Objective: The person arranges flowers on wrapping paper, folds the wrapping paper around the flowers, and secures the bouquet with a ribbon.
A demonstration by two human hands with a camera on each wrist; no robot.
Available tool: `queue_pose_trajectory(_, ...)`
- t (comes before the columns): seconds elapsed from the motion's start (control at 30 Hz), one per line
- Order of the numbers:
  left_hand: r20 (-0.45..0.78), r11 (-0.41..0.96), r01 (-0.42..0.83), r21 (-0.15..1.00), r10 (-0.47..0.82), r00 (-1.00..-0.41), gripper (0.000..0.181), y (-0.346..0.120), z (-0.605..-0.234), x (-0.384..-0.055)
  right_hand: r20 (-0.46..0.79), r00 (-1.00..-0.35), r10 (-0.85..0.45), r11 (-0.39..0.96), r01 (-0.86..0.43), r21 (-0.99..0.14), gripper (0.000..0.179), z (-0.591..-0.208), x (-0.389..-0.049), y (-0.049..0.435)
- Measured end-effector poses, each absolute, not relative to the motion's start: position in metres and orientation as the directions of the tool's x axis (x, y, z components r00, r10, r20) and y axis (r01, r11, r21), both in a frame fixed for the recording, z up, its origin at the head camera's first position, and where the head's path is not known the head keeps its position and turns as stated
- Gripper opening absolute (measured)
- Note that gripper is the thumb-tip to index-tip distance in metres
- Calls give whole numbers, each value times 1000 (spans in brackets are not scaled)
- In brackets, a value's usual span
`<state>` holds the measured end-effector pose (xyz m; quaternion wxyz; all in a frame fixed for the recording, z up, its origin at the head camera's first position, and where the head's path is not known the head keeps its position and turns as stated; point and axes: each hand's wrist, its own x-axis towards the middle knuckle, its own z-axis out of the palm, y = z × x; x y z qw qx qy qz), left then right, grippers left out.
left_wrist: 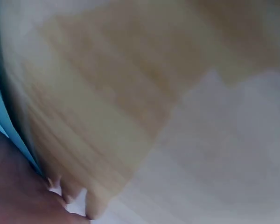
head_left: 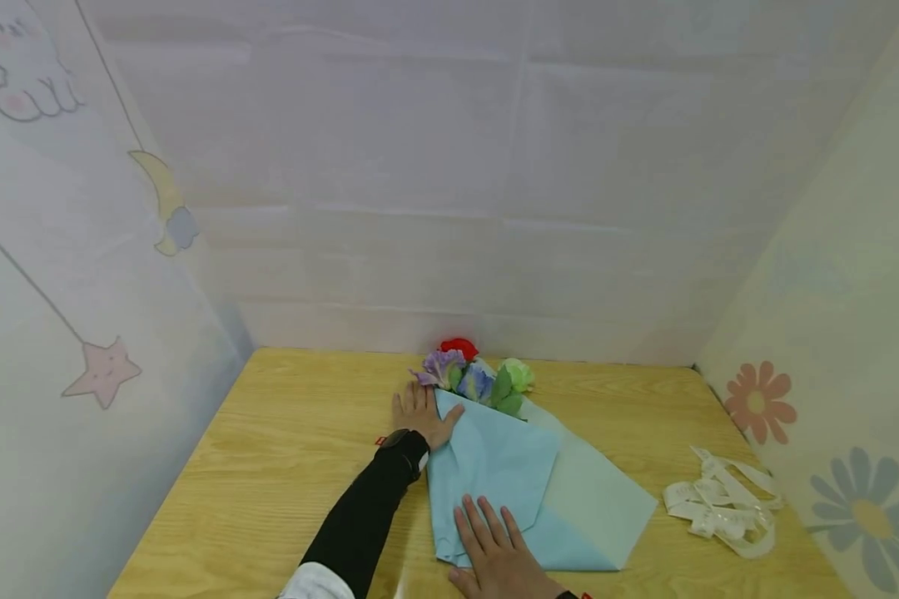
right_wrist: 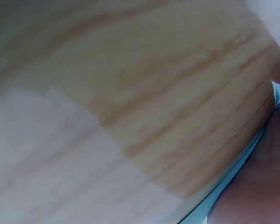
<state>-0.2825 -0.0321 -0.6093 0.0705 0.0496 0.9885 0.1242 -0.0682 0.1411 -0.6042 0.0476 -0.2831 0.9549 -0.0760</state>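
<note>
Light blue wrapping paper (head_left: 494, 449) lies folded over the stems of a small bouquet. Its flower heads, among them a red flower (head_left: 459, 348), a purple one (head_left: 442, 368), a blue one (head_left: 476, 383) and a pale green one (head_left: 519, 374), stick out at the far end. My left hand (head_left: 425, 413) rests with spread fingers on the paper's upper left edge, beside the flowers. Nearer me, my right hand (head_left: 498, 553) lies with straight fingers on the lower part of the fold. The stems are hidden under the paper.
A loose heap of white ribbon (head_left: 722, 503) lies at the right of the wooden table (head_left: 270, 466). The paper's unfolded pale side (head_left: 599, 491) spreads to the right. Printed cloth walls (head_left: 419, 166) stand at the back and both sides.
</note>
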Motion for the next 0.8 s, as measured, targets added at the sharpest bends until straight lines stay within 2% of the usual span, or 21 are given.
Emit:
queue_pose_trajectory(0.13,-106,970,97,224,123,-987,105,-32,-608,-254,-162,-818,-552,819,-495,-290,79,-599,-69,140)
queue_pose_trajectory(0.27,-89,966,135,221,158,-983,104,-31,-600,-213,-155,-816,-557,806,-487,-336,79,-597,-69,143)
queue_pose_trajectory(0.53,-163,948,257,186,288,-944,81,-23,-562,-116,-173,-804,-569,766,-442,-467,80,-580,-68,150)
queue_pose_trajectory(0.67,-161,938,308,157,332,-929,65,-20,-551,-93,-128,-809,-574,734,-440,-517,73,-568,-68,154)
queue_pose_trajectory(0.8,-181,935,346,85,356,-917,56,-24,-548,-82,-72,-833,-549,756,-459,-466,64,-569,-66,154)
